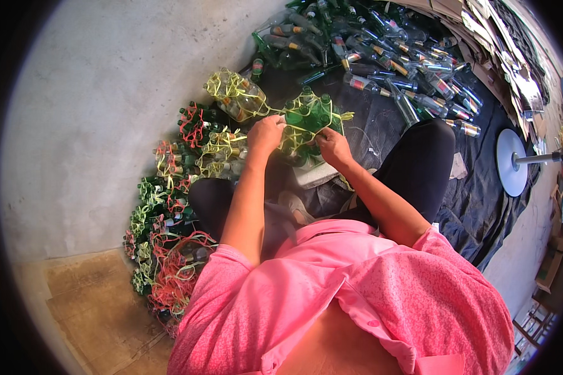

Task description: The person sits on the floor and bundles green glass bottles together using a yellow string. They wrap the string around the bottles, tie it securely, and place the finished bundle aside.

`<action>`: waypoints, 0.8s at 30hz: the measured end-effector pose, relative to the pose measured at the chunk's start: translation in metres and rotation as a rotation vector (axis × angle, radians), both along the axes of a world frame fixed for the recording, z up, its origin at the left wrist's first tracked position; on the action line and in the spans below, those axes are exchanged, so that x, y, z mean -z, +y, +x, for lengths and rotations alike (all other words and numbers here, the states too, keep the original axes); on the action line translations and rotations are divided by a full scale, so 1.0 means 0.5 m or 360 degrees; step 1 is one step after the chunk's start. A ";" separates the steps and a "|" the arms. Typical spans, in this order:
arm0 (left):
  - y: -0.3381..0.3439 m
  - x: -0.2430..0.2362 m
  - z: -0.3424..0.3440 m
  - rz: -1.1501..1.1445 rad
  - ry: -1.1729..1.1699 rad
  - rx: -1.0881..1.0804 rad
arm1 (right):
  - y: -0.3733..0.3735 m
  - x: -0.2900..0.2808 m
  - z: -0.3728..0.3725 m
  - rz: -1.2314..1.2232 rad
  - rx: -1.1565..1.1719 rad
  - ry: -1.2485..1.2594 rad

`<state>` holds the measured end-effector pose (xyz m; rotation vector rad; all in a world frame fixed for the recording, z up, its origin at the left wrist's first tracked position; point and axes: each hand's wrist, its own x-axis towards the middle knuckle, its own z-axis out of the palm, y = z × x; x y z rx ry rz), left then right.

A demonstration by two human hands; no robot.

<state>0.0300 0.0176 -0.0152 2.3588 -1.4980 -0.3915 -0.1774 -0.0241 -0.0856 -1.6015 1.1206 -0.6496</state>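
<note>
A bundle of green glass bottles [318, 111] stands upright between my knees, bound with yellow plastic strap [301, 129]. My left hand [268, 134] is at the bundle's left side, its fingers closed on the strap. At the near right side, my right hand [334, 149] is closed with thumb and fingers pinched on the same strap. The strap runs between both hands across the front of the bottles. A pale block [316, 175] lies just below the bundle. Beyond my left hand sits a bundle of clear bottles [234, 100] tied with yellow strap.
Tied bottle bundles [169, 165] line the wall at left, with a tangle of red and green straps [180, 265] nearer me. Many loose bottles [413, 69] lie in a heap on a black sheet [391, 172] ahead. A round grey disc on a pole [510, 162] stands at right.
</note>
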 end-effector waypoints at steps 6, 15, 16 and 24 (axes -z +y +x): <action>0.020 0.027 -0.012 -0.0122 0.0099 -0.0169 | 0.003 -0.027 0.010 -0.0044 -0.0088 0.0556; 0.152 0.123 -0.085 -0.0928 0.0773 -0.0686 | 0.010 -0.003 0.007 -0.0209 -0.0089 0.0599; 0.162 0.132 -0.092 -0.0817 0.0799 -0.0704 | 0.010 -0.003 0.005 -0.0225 -0.0070 0.0604; 0.121 0.156 -0.149 -0.0670 0.0277 -0.0694 | 0.017 0.017 -0.001 -0.0452 -0.0059 0.0563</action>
